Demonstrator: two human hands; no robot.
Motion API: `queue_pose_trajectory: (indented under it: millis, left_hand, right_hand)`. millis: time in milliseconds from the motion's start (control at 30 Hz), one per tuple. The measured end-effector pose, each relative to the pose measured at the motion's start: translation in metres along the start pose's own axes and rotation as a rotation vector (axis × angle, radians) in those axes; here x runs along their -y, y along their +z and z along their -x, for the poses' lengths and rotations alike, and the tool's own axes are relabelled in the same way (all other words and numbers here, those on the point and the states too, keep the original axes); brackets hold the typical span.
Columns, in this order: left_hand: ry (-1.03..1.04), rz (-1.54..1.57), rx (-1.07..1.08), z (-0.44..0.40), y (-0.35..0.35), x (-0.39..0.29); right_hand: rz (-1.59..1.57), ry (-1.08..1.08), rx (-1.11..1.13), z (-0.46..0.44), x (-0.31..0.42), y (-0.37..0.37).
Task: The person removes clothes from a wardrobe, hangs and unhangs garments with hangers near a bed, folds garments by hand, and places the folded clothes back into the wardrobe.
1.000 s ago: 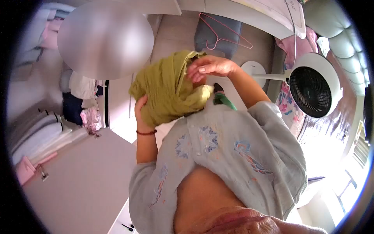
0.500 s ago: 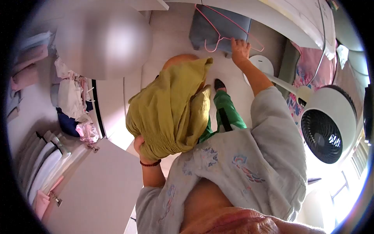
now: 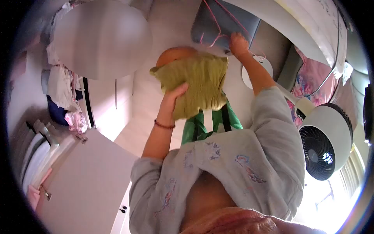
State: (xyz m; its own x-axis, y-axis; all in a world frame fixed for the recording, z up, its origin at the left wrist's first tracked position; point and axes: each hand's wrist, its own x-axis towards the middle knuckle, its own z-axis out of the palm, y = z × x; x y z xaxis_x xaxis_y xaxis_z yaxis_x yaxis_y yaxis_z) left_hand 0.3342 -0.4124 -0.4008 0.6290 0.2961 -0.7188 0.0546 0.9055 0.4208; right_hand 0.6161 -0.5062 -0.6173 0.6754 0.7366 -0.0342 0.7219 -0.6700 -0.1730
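Note:
A crumpled olive-green garment (image 3: 204, 84) with a gathered, elastic-looking edge hangs from my left hand (image 3: 175, 96), thumb on top and the other fingers hidden beneath the cloth. Farther forward, my right hand (image 3: 238, 45) is closed around part of a pink clothes hanger (image 3: 213, 18). The hanger lies across a grey-blue padded stool (image 3: 202, 29), its hook pointing to the left. Behind the garment an orange-brown round surface (image 3: 173, 55) shows in part.
A white fan (image 3: 341, 128) stands at my right, its round base (image 3: 248, 76) on the floor. To the left are an open cabinet door (image 3: 89, 175), stacked folded clothes (image 3: 37, 150) and hanging clothes (image 3: 60, 87). Pink floral fabric (image 3: 315, 78) hangs at the right.
My left hand has moved forward and right with the garment, which now spreads flatter. My right hand, with fingers spread at the hanger before, has closed on it.

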Motion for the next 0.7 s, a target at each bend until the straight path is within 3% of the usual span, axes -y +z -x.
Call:
queue_pose_trajectory:
  millis: [100,200,233,300,433,500,633,700]
  left_hand:
    - [-0.134,0.046,0.024,-0.031,0.008,0.001]
    - [-0.129,-0.015,0.071,-0.042,0.012,0.003]
    - [-0.130,-0.012,0.074,-0.040,0.013,0.002]
    - [-0.088,-0.065,0.113,-0.034,0.013,-0.001]
    - [-0.064,-0.105,0.149,-0.006,-0.005,-0.014]
    - [-0.001,-0.211,0.090,0.021,-0.012,-0.024]
    - [-0.012,-0.180,0.063,0.081,-0.022,-0.047]
    - [0.096,-0.260,0.095,0.107,-0.025,-0.058]
  right_hand:
    - [-0.259,0.009,-0.060,0.008,0.006,-0.025]
    - [-0.441,-0.022,-0.181,0.031,0.022,-0.080]
    - [-0.436,-0.022,-0.180,0.039,0.026,-0.097]
    - [-0.740,0.029,-0.042,0.057,0.035,-0.126]
    - [-0.800,-0.097,-0.158,0.085,0.048,-0.154]
    - [-1.072,0.214,0.143,0.096,0.058,-0.178]
    - [-1.241,0.212,0.063,0.100,0.069,-0.218]
    - [-1.066,0.158,0.135,0.101,0.072,-0.238]
